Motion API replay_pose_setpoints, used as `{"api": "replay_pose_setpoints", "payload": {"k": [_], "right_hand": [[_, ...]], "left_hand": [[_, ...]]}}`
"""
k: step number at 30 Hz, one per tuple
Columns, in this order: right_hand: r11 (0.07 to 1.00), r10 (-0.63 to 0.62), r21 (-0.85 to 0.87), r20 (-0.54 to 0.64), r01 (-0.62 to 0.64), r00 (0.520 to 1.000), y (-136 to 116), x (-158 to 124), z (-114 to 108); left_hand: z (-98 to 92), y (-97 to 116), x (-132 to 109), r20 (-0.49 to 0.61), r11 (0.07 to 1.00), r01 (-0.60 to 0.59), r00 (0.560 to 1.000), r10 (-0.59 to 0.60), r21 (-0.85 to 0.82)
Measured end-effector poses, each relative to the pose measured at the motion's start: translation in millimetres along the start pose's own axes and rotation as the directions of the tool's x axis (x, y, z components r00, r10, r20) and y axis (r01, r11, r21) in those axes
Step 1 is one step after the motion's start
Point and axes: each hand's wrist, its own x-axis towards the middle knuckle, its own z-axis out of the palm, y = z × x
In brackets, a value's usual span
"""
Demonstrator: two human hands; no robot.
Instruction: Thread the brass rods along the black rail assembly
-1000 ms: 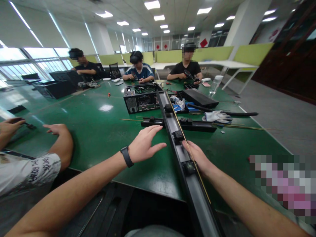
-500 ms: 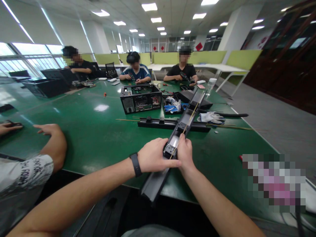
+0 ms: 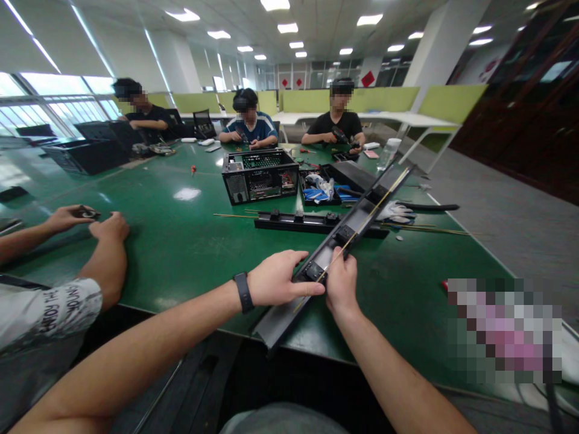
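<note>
On a green table (image 3: 181, 247), gripping a long bar (image 3: 329, 247) with curled right hand (image 3: 342, 280), loosely bent left hand (image 3: 277, 280); could slip if bumped.

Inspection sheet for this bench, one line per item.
Surface: green table, glossy, light glare.
Job's things: rail held slantwise, black blocks inside, thin rod along it; second rail lies behind, loose rods at its ends.
Clutter: PC case, tray with gloves, white glove, black tube, bottle; item at right blurred out.
Hands: right hand grips the rail; left hand lies over its near part, grip unclear.
Cables: dark cord at lower right, ends not traceable.
Surroundings: co-worker's hands at left with a small dark part; three people seated across, partitions behind.
</note>
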Motion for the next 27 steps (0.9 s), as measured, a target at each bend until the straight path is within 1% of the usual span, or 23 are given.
{"api": "replay_pose_setpoints", "payload": {"k": [1, 2, 4, 6, 9, 11, 12, 14, 17, 20, 22, 25, 27], "right_hand": [[1.000, 0.026, 0.018, -0.033, -0.026, 0.999, -5, 2, -4], [0.998, 0.045, 0.033, -0.028, -0.045, 0.999, -10, 4, -8], [0.995, 0.079, 0.062, 0.025, -0.080, 0.997, -21, 11, -19], [0.991, 0.102, 0.070, 0.109, -0.110, 0.989, -31, 19, -29], [0.987, 0.148, 0.018, 0.262, -0.158, 0.954, -40, 31, -44], [0.986, 0.164, -0.039, 0.351, -0.161, 0.922, -41, 35, -52], [0.985, 0.172, -0.068, 0.397, -0.157, 0.902, -41, 37, -54], [0.983, 0.179, -0.121, 0.484, -0.138, 0.857, -40, 36, -57], [0.984, 0.153, -0.161, 0.594, -0.070, 0.790, -39, 33, -56], [0.985, 0.127, -0.175, 0.694, -0.005, 0.708, -37, 29, -53], [0.982, 0.135, -0.191, 0.740, 0.013, 0.659, -35, 26, -50], [0.971, 0.169, -0.238, 0.767, 0.031, 0.619, -34, 24, -48], [0.965, 0.185, -0.260, 0.780, 0.040, 0.598, -36, 23, -48]], "left_hand": [[1.0, -3, -1, -0.007, 1.000, -0.010, 1.000, 0.009, -0.025], [2.5, -6, -3, -0.012, 0.999, -0.026, 1.000, 0.025, -0.046], [6.2, -12, -5, -0.039, 0.995, -0.073, 0.997, 0.070, -0.066], [10.1, -18, -7, -0.118, 0.989, -0.144, 0.983, 0.138, -0.043], [13.4, -26, -9, -0.270, 0.967, -0.243, 0.929, 0.253, 0.071], [12.8, -30, -9, -0.325, 0.947, -0.274, 0.891, 0.316, 0.167], [11.9, -32, -9, -0.332, 0.934, -0.285, 0.878, 0.344, 0.214], [9.4, -34, -9, -0.306, 0.906, -0.294, 0.870, 0.386, 0.306], [5.8, -34, -8, -0.239, 0.860, -0.287, 0.880, 0.410, 0.422], [2.5, -34, -4, -0.186, 0.822, -0.280, 0.890, 0.416, 0.496], [-0.2, -35, -1, -0.120, 0.804, -0.291, 0.906, 0.405, 0.518], [-4.8, -36, 5, 0.007, 0.801, -0.314, 0.933, 0.361, 0.510], [-7.7, -37, 10, 0.070, 0.815, -0.321, 0.942, 0.329, 0.482]]}}
